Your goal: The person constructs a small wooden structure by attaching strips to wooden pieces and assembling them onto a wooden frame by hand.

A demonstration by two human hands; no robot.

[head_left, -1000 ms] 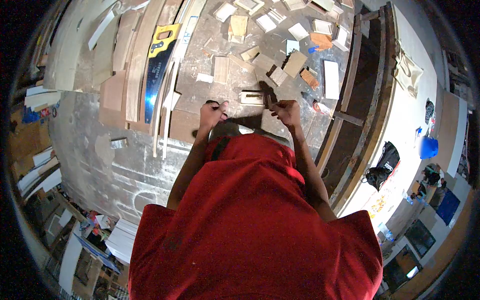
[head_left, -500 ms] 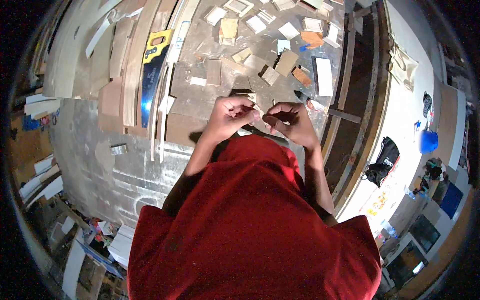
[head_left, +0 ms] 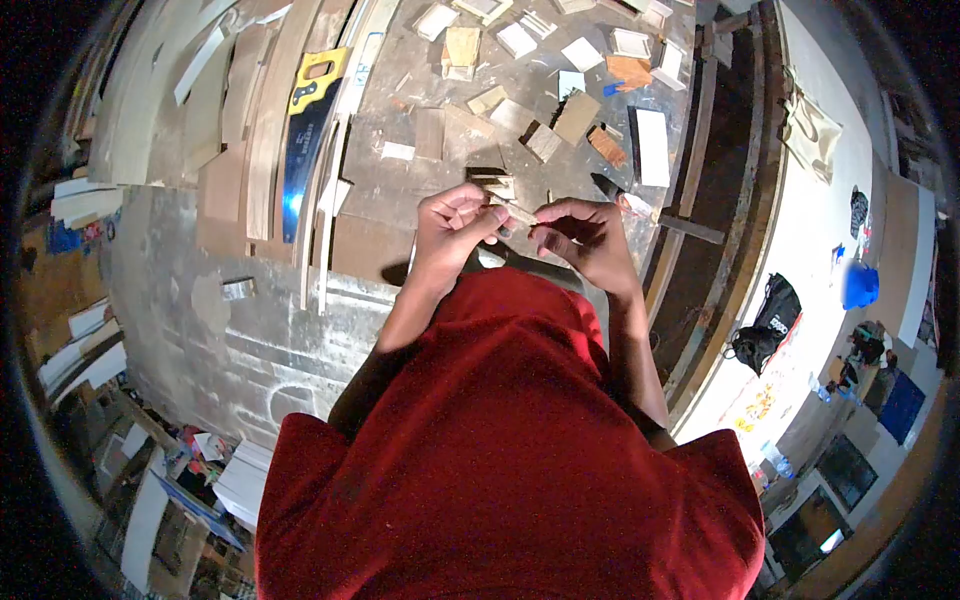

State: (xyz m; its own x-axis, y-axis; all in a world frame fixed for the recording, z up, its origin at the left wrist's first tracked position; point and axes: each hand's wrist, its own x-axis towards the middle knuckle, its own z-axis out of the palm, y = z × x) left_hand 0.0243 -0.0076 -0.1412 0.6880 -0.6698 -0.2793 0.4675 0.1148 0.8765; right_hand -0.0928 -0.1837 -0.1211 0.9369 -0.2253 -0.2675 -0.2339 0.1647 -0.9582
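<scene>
Between my two hands is a small, thin strip of wood (head_left: 517, 213), pale and slightly slanted. My left hand (head_left: 455, 232) pinches its left end between thumb and fingers. At the other end, the fingertips of my right hand (head_left: 588, 240) close on the strip, thumb curled below. Just beyond the hands a small wooden frame-like piece (head_left: 494, 184) sits on the workbench (head_left: 385, 210). A dark pointed object with a pale end (head_left: 620, 195) lies to the right of my right hand.
A handsaw with a yellow handle (head_left: 312, 110) lies on long boards at the left. Wood blocks (head_left: 576, 118) and small box pieces (head_left: 462, 50) are scattered ahead. Right of the bench, a timber-framed gap (head_left: 715, 150) runs beside a white surface holding a black pouch (head_left: 768, 320).
My hands have moved slightly apart, and the wood strip between them shows more plainly. The small frame-like piece beyond them is more visible now.
</scene>
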